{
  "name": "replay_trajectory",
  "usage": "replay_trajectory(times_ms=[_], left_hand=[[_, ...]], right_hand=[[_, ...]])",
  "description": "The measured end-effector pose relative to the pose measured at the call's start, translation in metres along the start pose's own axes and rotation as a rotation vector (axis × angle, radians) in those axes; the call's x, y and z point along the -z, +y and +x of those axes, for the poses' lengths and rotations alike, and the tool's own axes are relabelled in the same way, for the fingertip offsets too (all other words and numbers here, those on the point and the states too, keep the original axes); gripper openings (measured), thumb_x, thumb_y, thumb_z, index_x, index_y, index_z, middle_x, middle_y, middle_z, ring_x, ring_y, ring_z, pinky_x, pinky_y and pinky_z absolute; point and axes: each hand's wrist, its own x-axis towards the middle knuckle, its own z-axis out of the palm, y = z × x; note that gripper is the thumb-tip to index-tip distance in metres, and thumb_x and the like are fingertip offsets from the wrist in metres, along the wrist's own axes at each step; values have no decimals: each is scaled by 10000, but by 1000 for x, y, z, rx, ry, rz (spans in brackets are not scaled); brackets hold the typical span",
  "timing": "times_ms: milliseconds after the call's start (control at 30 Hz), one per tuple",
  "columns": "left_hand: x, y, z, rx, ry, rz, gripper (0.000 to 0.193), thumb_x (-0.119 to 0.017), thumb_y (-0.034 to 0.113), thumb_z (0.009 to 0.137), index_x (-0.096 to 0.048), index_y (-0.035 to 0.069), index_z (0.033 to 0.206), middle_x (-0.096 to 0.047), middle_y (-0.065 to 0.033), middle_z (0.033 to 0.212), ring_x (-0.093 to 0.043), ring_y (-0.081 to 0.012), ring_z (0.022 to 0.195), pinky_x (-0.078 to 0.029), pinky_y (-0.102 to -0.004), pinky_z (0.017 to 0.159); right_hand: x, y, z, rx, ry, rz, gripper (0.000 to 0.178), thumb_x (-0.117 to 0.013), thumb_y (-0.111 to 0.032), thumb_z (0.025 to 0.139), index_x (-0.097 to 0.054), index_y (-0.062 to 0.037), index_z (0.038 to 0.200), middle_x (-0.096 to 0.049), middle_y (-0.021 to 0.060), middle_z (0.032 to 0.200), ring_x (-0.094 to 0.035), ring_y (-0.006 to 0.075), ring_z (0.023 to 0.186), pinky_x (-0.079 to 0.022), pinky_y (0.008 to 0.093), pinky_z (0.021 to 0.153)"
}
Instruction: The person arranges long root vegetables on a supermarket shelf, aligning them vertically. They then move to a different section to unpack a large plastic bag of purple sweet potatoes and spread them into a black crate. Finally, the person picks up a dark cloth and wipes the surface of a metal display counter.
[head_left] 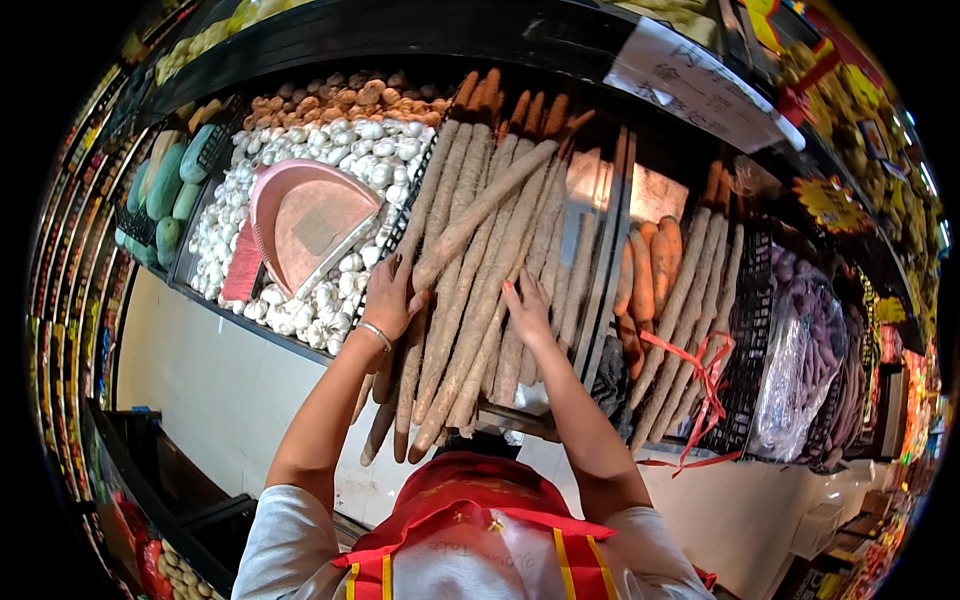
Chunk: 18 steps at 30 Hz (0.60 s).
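Long brown Chinese yams (470,290) lie side by side in a crate in front of me, their lower ends jutting out over its near edge. One thicker yam (490,210) rests slantwise on top of the others. My left hand (392,298), with a bracelet at the wrist, is closed round the near end of this slanting yam, fingers on one side and thumb on the other. My right hand (528,308) lies with its fingers stretched out against the yams at the right part of the pile, not gripping any.
Left of the yams is white garlic (345,155) with a pink dustpan (300,215) and red brush (243,265) on it. Carrots (650,265), more yams (690,300) tied with red ribbon (705,370), and bagged purple vegetables (800,350) stand right. A dark shelf edge (400,45) runs behind.
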Motion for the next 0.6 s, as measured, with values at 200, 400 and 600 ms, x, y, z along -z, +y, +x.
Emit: replay_trajectory(times_ms=[200,400,600], left_hand=[[13,70,-16,-31,122,-214,509,-607,58,712,-436,23,1191,-365,-220,1219,-341,-409,1131,-287,-455,970],[-13,104,6,-186,50,9,628,-655,90,695,-385,47,1260,-416,-193,1168,-402,-362,1058,-346,-423,916],[-48,80,32,-77,-110,207,573,-586,192,790,-337,18,1276,-475,-189,1046,-452,-345,991,-434,-399,819]], right_hand=[[104,70,-94,280,577,431,284,-537,-47,847,-527,14,1124,-563,97,1098,-547,162,976,-437,260,828],[178,169,-158,-16,915,258,306,-580,-55,821,-519,-7,1117,-537,82,1073,-523,132,903,-431,248,773],[163,189,-151,-37,877,-11,517,-676,-202,766,-461,-12,1196,-510,135,1000,-491,237,893,-405,333,802]])
